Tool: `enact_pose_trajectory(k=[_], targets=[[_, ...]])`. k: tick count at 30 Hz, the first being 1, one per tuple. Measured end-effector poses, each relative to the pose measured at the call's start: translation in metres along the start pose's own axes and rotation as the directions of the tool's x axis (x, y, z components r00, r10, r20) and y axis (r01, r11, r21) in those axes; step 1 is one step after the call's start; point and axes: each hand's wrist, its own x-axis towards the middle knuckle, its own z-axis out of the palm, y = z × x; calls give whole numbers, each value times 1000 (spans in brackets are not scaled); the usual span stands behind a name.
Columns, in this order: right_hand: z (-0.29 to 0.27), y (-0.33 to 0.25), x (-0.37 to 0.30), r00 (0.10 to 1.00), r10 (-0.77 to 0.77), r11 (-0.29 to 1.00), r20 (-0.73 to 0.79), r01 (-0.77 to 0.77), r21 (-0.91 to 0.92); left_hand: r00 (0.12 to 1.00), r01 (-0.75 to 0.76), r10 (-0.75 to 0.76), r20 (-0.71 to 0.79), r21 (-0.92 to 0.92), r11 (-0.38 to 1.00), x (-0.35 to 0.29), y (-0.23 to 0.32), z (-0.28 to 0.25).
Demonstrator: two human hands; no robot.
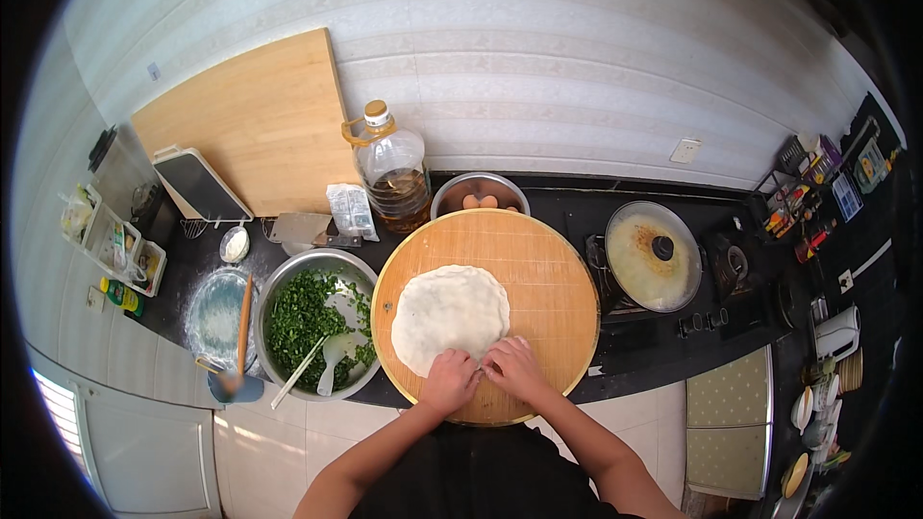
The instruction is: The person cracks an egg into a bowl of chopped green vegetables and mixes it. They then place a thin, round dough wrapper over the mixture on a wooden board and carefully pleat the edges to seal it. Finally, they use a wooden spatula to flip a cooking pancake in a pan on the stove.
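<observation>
A round, flat, filled dough [450,312] lies on a round wooden board [553,298] right in front of me. Dark patches show faintly through its pale skin. My left hand [450,382] and my right hand [512,367] meet at its near right edge, fingertips closed on the rim of the dough and almost touching each other. The exact fold between the fingers is hidden. Left of the board stands a steel bowl [347,307] of chopped greens [300,315], with a white paddle [333,358] and chopsticks [300,372] resting in it.
A rolling pin [244,322] lies across a floured round surface [213,306] at left. Behind the board are an oil jug [396,178] and a bowl of eggs [487,202]. A glass-lidded pan [639,259] sits on the stove at right. A large cutting board [245,120] leans on the wall.
</observation>
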Motion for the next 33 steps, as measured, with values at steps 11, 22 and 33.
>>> enact_pose_trajectory(k=[11, 22, 33], targets=[[0, 4, -6, 1000, 8, 998, 4, -9, 63, 990, -137, 138, -25, 32, 990, -10, -10, 14], [4, 1, -14, 927, 359, 932, -105, -361, 3, 975, -209, 190, 116, 187, 960, -22, -13, -1], [11, 5, -9, 917, 398, 917, -30, -398, -10, 966, -230, 194, 173, 225, 947, -25, -14, -9]])
